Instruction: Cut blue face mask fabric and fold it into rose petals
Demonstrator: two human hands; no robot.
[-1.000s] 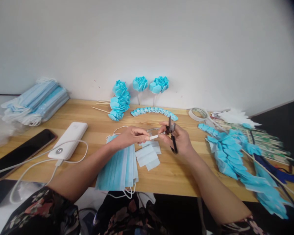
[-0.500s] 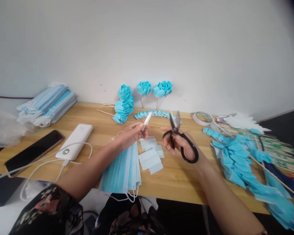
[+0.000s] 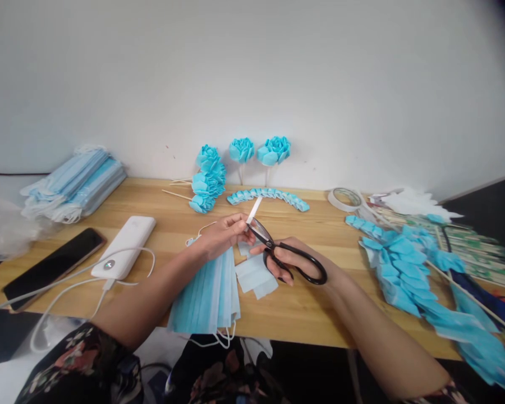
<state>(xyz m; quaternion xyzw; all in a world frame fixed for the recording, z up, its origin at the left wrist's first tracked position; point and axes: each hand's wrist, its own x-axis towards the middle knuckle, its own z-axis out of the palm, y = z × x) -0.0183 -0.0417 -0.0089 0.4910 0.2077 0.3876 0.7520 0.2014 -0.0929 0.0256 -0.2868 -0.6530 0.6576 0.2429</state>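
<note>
A narrow white folded strip is pinched in my left hand, its free end pointing up and away. My right hand grips black-handled scissors, fingers through the loops. The scissor blades meet the strip close to my left fingertips; whether they cut into it I cannot tell. Below my hands lie pale blue fabric pieces on the table. Several blue face masks with white ear loops are fanned out under my left forearm.
Blue fabric roses stand or lie at the back, behind a curved row of folded blue pieces. A mask stack, phone and cabled power bank sit left. Tape and blue petal strips lie right.
My right hand has brought the scissors left and turned them, so the blades now reach the white strip. My left hand stays nearly in place, still pinching the strip.
</note>
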